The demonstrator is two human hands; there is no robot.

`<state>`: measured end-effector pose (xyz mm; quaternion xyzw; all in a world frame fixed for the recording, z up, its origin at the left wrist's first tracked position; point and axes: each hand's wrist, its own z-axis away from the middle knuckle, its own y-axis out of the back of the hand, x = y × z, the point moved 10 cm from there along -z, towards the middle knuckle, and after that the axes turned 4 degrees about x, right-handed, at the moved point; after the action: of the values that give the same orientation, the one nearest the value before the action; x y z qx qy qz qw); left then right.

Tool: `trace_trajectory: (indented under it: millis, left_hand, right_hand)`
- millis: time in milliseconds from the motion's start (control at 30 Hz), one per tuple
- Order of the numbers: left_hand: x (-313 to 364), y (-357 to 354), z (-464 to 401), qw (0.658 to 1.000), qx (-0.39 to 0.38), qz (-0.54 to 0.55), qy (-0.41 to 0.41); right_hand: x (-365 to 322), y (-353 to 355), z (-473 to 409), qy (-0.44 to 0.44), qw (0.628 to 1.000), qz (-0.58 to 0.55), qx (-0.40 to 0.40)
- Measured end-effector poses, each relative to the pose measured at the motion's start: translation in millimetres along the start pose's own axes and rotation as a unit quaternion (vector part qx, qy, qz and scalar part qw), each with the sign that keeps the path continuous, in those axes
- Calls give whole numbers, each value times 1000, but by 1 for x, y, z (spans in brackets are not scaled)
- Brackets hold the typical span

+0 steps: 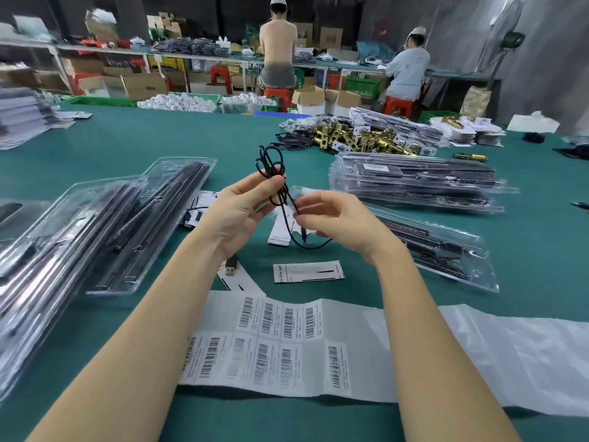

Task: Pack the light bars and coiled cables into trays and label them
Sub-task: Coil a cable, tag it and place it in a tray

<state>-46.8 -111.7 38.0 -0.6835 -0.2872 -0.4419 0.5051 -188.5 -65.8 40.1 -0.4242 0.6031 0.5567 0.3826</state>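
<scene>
Barcode label sheet is laid flat on the green worktop at bottom centre. Above it, mid-frame, a black cable is pinched in both hands: loops gripped by left hand, strand pinched by right hand. USB plug is seen below left wrist. Clear trays with light bars are stacked left; packed trays right.
</scene>
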Motion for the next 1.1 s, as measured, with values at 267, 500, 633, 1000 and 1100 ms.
trace_trajectory:
  millis: [267,500,633,1000,1100]
  left_hand:
    - [1,5,-4,994,48,92,-24]
    - [-10,14,-5,996,85,-8,-16]
    - [-10,5,-4,990,62,-127,-23]
    - [-24,-36,3,996,-58,-70,-5]
    - [-29,-40,6,997,-58,-39,17]
  right_hand:
    - [-28,18,1,94,985,5,146]
    - [-20,37,6,46,932,-351,76]
    - [-27,44,11,98,897,-425,69]
    - [-13,43,-2,91,971,-134,179]
    - [-9,36,-6,86,978,-106,161]
